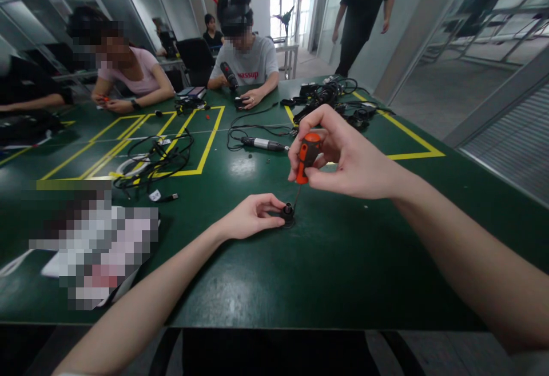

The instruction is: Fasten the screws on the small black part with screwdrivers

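My right hand grips a screwdriver with an orange and dark grey handle, held nearly upright. Its thin shaft runs down to a small round black part on the green table, and the tip meets the part's right side; the exact contact point is too small to tell. Thumb and fingers of my left hand pinch that black part from the left, steadying it against the tabletop.
Beyond my hands lies a silver and black electric screwdriver with a cord. Coiled black cables rest at left, and a cable heap sits back right. A blurred-out item is at front left. Co-workers sit across the table.
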`<state>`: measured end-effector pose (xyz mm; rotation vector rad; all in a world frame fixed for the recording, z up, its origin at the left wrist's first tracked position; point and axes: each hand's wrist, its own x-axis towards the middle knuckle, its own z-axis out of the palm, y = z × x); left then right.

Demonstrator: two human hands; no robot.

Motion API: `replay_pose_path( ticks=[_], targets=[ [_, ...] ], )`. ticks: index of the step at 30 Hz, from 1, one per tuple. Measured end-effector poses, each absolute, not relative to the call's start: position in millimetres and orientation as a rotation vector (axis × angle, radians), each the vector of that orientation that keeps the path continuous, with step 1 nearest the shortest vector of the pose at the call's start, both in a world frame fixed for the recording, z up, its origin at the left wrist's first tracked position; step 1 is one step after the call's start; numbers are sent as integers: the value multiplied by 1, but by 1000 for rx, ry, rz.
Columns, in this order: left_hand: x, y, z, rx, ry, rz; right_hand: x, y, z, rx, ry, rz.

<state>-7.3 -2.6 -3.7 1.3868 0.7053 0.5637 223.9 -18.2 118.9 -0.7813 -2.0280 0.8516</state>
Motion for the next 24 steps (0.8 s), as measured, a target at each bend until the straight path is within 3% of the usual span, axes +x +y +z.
replay_pose_path(
  ticks=[17,24],
  targets=[
    [-8,-3,1,1396,759,552,223,-20,121,-779,-2043,829],
    [-8,-2,0,1381,740,556,222,-23,123,-669,-2058,1003]
  ],
)
